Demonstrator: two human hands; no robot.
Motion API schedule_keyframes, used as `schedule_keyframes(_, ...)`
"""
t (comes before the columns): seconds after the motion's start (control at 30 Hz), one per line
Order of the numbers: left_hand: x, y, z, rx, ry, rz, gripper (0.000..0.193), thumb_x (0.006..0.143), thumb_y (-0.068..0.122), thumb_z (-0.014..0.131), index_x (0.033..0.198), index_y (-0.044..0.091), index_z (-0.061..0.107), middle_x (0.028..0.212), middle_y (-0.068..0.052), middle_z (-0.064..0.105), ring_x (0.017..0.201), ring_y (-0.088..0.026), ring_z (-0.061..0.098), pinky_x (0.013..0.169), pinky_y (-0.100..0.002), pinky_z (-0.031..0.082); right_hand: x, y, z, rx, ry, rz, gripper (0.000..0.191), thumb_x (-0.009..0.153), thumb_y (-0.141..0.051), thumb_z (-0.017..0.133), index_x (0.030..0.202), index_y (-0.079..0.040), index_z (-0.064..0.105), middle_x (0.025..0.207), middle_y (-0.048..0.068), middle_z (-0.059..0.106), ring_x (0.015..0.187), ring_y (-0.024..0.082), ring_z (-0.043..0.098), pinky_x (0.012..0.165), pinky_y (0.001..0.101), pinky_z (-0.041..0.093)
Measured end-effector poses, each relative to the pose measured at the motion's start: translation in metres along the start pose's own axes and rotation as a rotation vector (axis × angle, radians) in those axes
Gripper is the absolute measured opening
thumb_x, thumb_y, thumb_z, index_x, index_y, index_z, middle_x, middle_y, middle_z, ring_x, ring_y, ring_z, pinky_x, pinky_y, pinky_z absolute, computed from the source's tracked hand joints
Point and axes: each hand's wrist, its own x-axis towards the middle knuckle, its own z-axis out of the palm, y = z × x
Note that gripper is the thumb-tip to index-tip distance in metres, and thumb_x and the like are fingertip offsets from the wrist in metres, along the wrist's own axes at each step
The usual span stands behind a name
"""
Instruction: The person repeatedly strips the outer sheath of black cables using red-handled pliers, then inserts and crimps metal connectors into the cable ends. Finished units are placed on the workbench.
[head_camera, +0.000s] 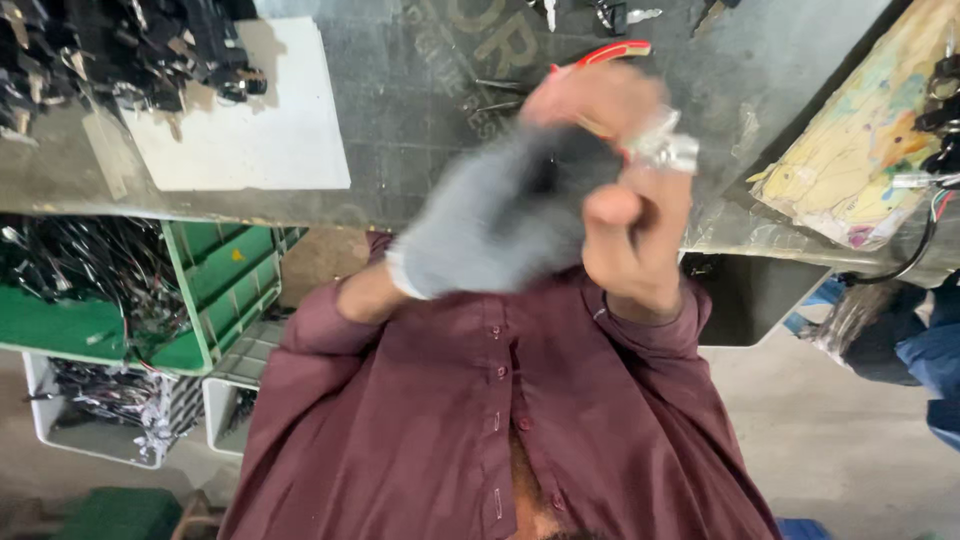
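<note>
- At chest height, over the front of the maroon shirt (560, 420), the right hand (630, 240) is bare and closed, its fingers pinching a small silvery part (665, 150) at the top of the fist.
- Pressed against it from the other side is the left hand (500, 210) in a grey glove. It is smeared with motion blur, so I cannot tell whether it is clamped on anything.
- Just behind the two hands shows the curved red handle of a pair of pliers (612, 50). Whether a hand holds it or it lies on the bench is hard to say.
- Beyond lies the grey metal workbench (420, 120), with a white sheet (250, 110) and a heap of dark wired parts (120, 50) at its far left.
- Under the bench edge stands a green crate (225, 285) beside more tangled wiring.
- My worry is that the silvery part is tiny and held only by fingertips. With hands moving this fast, it could slip and drop to the floor, or the bare fingers could get nicked.
</note>
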Motion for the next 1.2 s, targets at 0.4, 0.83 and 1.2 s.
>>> schedule_keyframes(0.4,0.000,-0.003,0.004,0.299,-0.121,0.168,0.035,0.094,0.025,0.076,0.119,0.012,0.055,0.105,-0.009,0.062,0.094,-0.026,0.064,0.088,-0.040,0.052,-0.026,0.050,-0.108,0.945,-0.300,-0.065,0.021,0.106,-0.039,0.046,0.096,-0.023,0.055,0.078,-0.005,0.063,0.069,0.019,0.062,0.077,0.0431,0.048)
schedule_keyframes(0.83,-0.007,-0.015,-0.062,-0.184,0.059,-0.193,0.027,0.112,0.020,0.061,0.132,0.001,0.062,0.125,-0.006,0.065,0.114,-0.015,0.063,0.102,-0.029,0.053,-0.089,0.136,0.048,0.787,-0.433,0.684,0.065,0.106,-0.014,0.062,0.163,-0.006,0.031,0.100,-0.001,0.056,0.086,0.010,0.055,0.079,0.0266,0.048)
schedule_keyframes(1.2,-0.022,-0.029,-0.041,-0.030,0.321,-0.105,0.025,0.098,0.016,0.071,0.120,0.006,0.067,0.137,-0.010,0.056,0.132,-0.018,0.053,0.113,-0.036,0.046,-0.045,0.090,0.039,0.366,-0.299,0.232,0.045,0.118,-0.035,0.055,0.150,-0.005,0.043,0.134,0.009,0.053,0.121,0.020,0.050,0.112,0.0304,0.039)
